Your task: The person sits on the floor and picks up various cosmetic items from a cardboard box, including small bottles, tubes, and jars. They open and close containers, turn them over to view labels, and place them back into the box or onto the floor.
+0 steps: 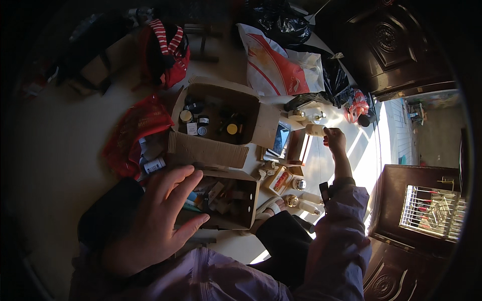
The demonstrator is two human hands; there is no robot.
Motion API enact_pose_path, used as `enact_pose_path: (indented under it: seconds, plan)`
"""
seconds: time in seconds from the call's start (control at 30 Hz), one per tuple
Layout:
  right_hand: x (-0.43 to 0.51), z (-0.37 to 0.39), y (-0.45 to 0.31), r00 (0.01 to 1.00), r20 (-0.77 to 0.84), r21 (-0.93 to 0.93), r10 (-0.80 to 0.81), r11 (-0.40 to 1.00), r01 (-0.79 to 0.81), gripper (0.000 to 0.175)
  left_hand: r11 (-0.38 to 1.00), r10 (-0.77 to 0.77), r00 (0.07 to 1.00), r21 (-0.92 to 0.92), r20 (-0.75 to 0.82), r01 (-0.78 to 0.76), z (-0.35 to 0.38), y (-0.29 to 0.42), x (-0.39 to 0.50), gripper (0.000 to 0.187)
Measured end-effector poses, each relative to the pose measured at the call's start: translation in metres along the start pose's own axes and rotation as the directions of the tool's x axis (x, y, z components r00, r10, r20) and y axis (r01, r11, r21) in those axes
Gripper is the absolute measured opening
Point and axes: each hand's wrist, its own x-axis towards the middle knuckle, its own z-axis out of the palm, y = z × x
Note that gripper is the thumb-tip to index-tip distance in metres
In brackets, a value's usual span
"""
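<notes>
My right hand (334, 140) pinches one end of a small pale bottle (315, 130) over the sunlit floor, close to several bottles standing there. My left hand (162, 218) hovers palm inward with fingers apart, holding nothing, left of an open cardboard box (253, 205) of mixed small items. Beyond that box, a larger open cardboard box (209, 148) holds jars, among them one with a yellow lid (232, 129). A white-labelled container (154, 165) pokes out of a red plastic bag (145, 116). A dark-screened phone or tablet (281, 138) lies beside the larger box.
A white and red shopping bag (276, 67) and black plastic bags (286, 26) lie beyond the boxes. A red backpack (169, 62) is at the upper left. Bottles with shiny caps (292, 200) stand near my foot (276, 206). An ornate dark door (388, 45) borders the right side.
</notes>
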Motion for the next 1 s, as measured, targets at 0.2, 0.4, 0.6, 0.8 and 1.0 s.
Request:
enact_pose_path:
  seconds: [0.2,0.4,0.6,0.8,1.0]
  plan:
    - [0.093,0.049,0.06,1.0,0.014,-0.053,0.026,0.998,-0.025,0.03,0.993,-0.113,0.99,0.043,0.078,0.11,0.012,-0.017,0.025,0.071]
    - [0.156,0.092,0.119,0.995,-0.062,-0.309,-0.083,0.949,0.06,0.036,0.982,-0.162,0.974,0.123,0.157,0.144,0.024,-0.036,0.049,0.072]
    - [0.171,0.112,0.127,0.994,-0.05,-0.495,-0.098,0.867,0.061,0.04,0.975,-0.172,0.965,0.176,0.197,0.138,0.03,-0.043,0.067,0.074]
    - [0.174,0.123,0.122,1.0,-0.018,-0.542,0.017,0.84,-0.024,0.038,0.968,-0.17,0.956,0.225,0.239,0.116,0.029,-0.051,0.081,0.072]
    - [0.175,0.129,0.12,0.993,-0.07,-0.654,0.09,0.748,-0.114,0.044,0.968,-0.176,0.953,0.218,0.248,0.122,0.025,-0.053,0.081,0.071]
